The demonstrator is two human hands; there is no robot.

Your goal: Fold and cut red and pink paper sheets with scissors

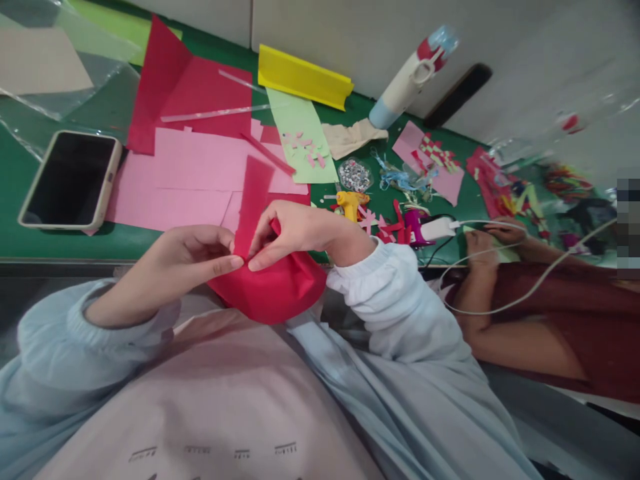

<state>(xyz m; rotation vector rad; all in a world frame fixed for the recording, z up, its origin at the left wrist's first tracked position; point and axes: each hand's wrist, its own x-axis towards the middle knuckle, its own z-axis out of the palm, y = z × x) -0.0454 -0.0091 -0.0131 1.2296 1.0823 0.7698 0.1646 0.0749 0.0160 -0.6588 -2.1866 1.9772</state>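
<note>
Close to my body, just off the table's front edge, a red felt piece with a rounded, folded lower part is held between both hands. A flat red strip stands up from it over the table. My left hand pinches the red felt at the strip's lower left, thumb pointing right. From the right, my right hand pinches the same felt, its thumb and fingertips close to my left thumb. Pink felt sheets lie behind the strip. What lies between the fingertips is too small to tell.
On the green table lie a phone, red felt, a yellow folded sheet, a yellow glue gun, a bead dish and a bottle. At right, a person's hands work beside a white cable.
</note>
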